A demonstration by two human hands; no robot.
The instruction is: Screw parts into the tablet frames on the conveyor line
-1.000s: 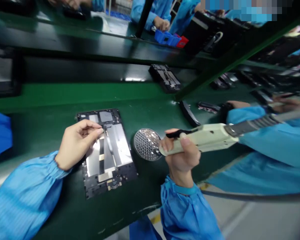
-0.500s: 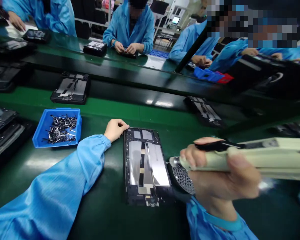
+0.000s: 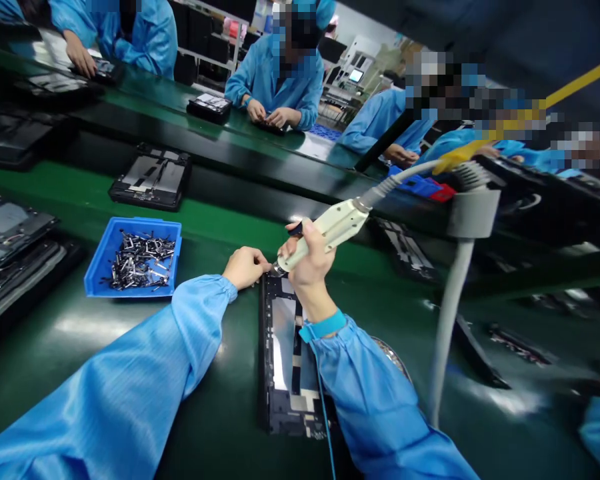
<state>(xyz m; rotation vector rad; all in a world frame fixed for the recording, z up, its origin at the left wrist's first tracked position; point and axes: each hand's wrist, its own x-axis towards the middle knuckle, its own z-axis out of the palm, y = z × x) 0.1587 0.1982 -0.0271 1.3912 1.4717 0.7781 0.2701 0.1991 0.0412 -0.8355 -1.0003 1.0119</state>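
Observation:
An opened tablet (image 3: 284, 340) lies face down on the green bench in front of me, its silver battery and dark flex cables exposed. My right hand (image 3: 310, 270) is wrapped round a cream-coloured electric screwdriver (image 3: 341, 225), whose cord leaves its upper end. The screwdriver's tip is at the tablet's far left corner. Beside that tip, my left hand (image 3: 246, 268) has its fingertips pinched together; whatever is between them is too small to make out. Part of a round metal screw dish (image 3: 394, 355) shows behind my right sleeve, right of the tablet.
Left of my left hand stands a blue bin (image 3: 94, 283) full of small metal parts. Another opened tablet (image 3: 153, 177) lies beyond it, with stacked units (image 3: 17, 233) at far left. A pale upright tube (image 3: 450, 313) rises on the right. Co-workers (image 3: 285, 83) sit across the bench.
My right hand has swung the electric screwdriver left and away from me, from the screw dish to the tablet's far left corner. My left hand stays at that corner.

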